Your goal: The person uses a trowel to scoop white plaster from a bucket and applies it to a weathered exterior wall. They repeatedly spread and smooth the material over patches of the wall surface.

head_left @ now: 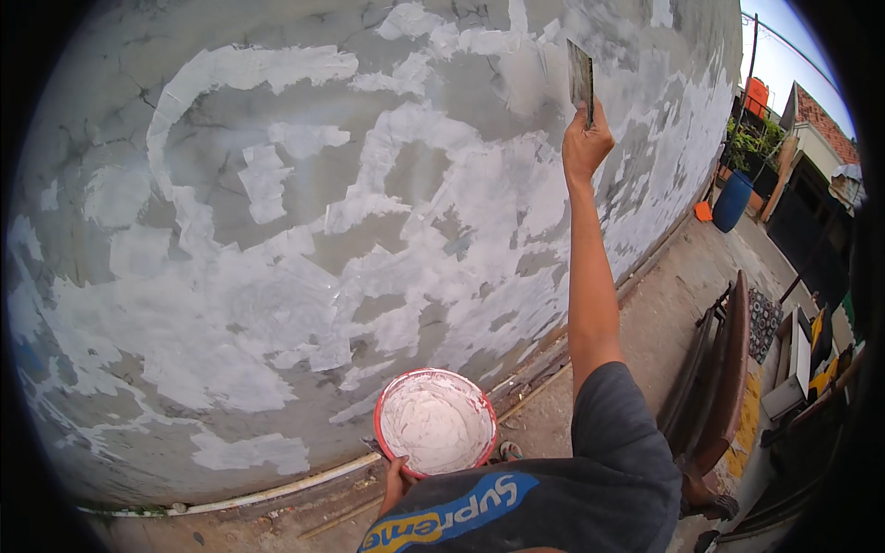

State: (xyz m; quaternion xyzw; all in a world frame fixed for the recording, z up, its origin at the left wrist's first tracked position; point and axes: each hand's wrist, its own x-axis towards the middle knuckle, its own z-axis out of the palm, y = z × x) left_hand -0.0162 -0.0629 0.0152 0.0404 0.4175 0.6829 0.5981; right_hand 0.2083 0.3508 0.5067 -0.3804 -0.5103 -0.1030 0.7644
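My right hand (588, 147) is raised high at the end of an outstretched arm, closed around a flat putty knife (581, 78). The blade is held up at the grey wall, by a patch of smeared white putty (530, 78); whether it touches the wall I cannot tell. Low in front of my body, my left hand (395, 481) grips the near rim of a round red basin (493, 405). Thick white putty (438, 422) fills much of the basin. A small dark piece shows beside the basin's left edge, too little of it to name.
White patches cover much of the cracked wall (304, 203). A pale pipe (277, 491) runs along its foot. To the right stand a brown wooden bench (724, 378), a blue barrel (734, 201) and an orange dustpan-like item (702, 211). Furniture and clutter lie at the far right.
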